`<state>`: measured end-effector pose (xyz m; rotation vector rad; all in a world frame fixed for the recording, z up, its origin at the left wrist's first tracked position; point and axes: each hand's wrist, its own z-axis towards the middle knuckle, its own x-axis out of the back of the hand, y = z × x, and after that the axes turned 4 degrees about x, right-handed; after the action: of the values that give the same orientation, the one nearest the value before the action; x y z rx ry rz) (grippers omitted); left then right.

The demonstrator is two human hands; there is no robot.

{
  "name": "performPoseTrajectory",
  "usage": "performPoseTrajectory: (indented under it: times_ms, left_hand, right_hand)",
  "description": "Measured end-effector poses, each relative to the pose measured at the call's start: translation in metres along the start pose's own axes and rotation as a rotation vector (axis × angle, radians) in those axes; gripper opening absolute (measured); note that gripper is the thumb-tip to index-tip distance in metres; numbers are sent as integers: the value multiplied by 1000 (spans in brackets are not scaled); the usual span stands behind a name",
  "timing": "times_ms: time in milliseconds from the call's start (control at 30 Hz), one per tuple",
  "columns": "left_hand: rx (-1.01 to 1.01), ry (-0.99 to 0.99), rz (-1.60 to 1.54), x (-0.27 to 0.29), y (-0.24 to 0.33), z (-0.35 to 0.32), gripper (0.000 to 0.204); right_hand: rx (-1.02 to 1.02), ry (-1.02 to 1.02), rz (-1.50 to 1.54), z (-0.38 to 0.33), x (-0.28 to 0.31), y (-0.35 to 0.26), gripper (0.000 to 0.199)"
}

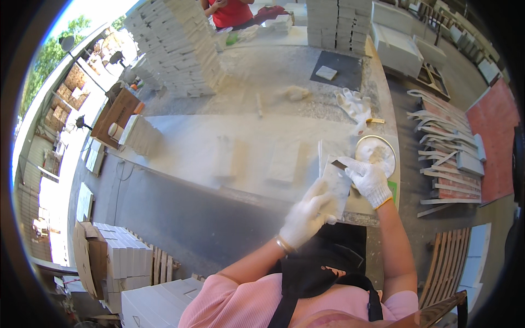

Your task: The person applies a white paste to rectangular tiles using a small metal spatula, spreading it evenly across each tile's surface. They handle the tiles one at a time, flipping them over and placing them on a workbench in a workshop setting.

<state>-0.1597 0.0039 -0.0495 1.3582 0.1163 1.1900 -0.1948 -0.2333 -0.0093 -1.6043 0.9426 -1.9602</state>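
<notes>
My left hand (306,216), in a white knit glove, is closed on a thin whitish tile (338,188) tilted up over the table's near edge. In my right hand (369,179), also gloved, is a small dark flat blade (339,164), its end against the tile's upper part. How the right fingers grip it is partly hidden. Just beyond that hand stands a round bowl (392,147) with a gold rim and white powdery filler in it. An empty white glove (354,106) lies farther off, with a small yellow-handled tool (376,120) by it.
Pale dust coats the worktable (246,60). Tall stacks of tiles (175,49) rise at its far side, beyond a dark mat (336,71). A co-worker in red (232,13) is across the table. White boxes (128,254) stand at lower left; strips hang over a rack (451,147) at right.
</notes>
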Motion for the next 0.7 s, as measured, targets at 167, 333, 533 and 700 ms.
performPoseTrajectory:
  times_ms: [167, 333, 533, 700]
  left_hand:
    - [15, -15, -177, -9, -17, 1, 59]
    - [146, -176, -301, -1, -26, 8, 57]
    - [27, -99, -13, 16, -6, 14, 54]
    - [88, -154, -60, 22, 6, 19, 54]
  right_hand:
    - [74, -105, 114, -2, 7, 3, 38]
    - [88, -227, 121, -7, 20, 5, 35]
    - [143, -28, 70, -14, 6, 13, 33]
    - [95, 139, 21, -28, -16, -2, 34]
